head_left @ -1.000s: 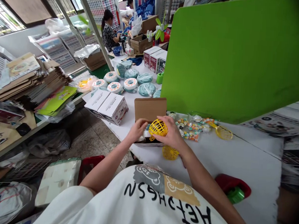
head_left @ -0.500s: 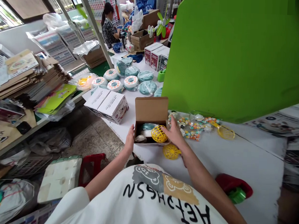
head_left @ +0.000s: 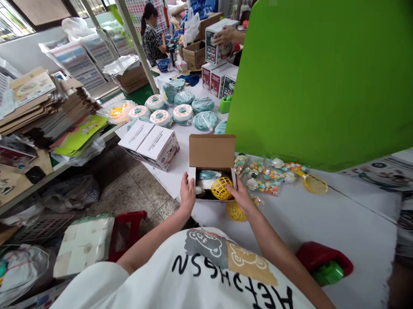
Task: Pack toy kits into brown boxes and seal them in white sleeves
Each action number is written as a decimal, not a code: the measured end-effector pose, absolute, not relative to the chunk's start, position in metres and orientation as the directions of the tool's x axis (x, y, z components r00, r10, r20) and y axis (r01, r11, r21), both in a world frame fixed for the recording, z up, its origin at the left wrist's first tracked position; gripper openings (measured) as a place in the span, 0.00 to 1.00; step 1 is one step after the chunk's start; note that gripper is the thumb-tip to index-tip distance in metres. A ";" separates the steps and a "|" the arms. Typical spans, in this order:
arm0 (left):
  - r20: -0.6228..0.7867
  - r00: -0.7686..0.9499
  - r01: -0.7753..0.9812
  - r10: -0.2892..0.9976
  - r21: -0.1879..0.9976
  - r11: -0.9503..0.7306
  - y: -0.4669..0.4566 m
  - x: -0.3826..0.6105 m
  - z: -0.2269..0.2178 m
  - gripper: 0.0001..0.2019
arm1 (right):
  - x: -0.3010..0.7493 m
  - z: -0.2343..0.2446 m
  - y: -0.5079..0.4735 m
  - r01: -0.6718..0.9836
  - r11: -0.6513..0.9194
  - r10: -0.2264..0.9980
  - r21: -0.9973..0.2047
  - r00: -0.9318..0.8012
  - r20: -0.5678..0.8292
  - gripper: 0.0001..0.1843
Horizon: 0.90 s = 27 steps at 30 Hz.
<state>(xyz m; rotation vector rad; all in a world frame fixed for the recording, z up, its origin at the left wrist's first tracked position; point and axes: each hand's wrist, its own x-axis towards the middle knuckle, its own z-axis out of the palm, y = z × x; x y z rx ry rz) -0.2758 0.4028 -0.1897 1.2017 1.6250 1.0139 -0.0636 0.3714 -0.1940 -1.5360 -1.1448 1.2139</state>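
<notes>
My left hand (head_left: 188, 193) stands upright against the left side of an open cardboard box (head_left: 211, 151), whose brown flap rises at the back. My right hand (head_left: 240, 196) reaches over the box's right edge, its fingertips against a yellow plastic mesh ball (head_left: 221, 188) lying inside. Beside that ball sits a teal wrapped item (head_left: 208, 175), partly hidden by the box wall. A second yellow mesh ball (head_left: 236, 212) lies on the white table (head_left: 344, 221), just below my right wrist. Several bagged small colourful pieces (head_left: 266, 176) lie to the right of the box.
A green partition (head_left: 317, 77) rises behind the table. White boxes (head_left: 149, 144) and teal wrapped rounds (head_left: 182, 114) stand to the far left. A co-worker's hand (head_left: 225, 35) holds a boxed product at the back. A red stool (head_left: 128, 231) stands on the floor at left.
My left hand has moved in against the box's left side. My right hand has shifted toward the ball in the box. A co-worker's hand with a box has appeared at the back.
</notes>
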 end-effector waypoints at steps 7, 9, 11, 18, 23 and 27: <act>-0.322 0.039 0.245 0.946 0.921 0.304 0.438 -0.297 -0.191 0.35 | -0.064 -0.201 0.373 0.253 -0.241 0.965 -0.937 0.167 -0.203 0.56; -0.305 0.225 0.181 0.926 0.946 0.268 0.458 -0.311 -0.186 0.39 | -0.061 -0.205 0.369 0.088 -0.244 0.968 -0.966 0.087 -0.236 0.49; -0.245 0.400 0.119 0.883 0.969 0.215 0.475 -0.323 -0.181 0.42 | -0.057 -0.212 0.363 -0.040 -0.226 0.973 -0.973 0.045 -0.227 0.40; -0.230 0.544 0.116 0.807 0.973 0.199 0.492 -0.338 -0.178 0.28 | -0.041 -0.220 0.359 0.090 -0.217 0.974 -0.972 0.091 -0.209 0.49; -0.274 0.602 0.279 0.750 0.952 0.124 0.498 -0.343 -0.166 0.20 | -0.034 -0.204 0.370 0.007 -0.265 0.964 -0.964 -0.003 -0.265 0.51; -0.182 0.655 0.479 0.733 0.850 -0.217 0.501 -0.340 -0.144 0.16 | -0.024 -0.190 0.379 0.218 -0.233 0.971 -0.948 0.009 -0.237 0.39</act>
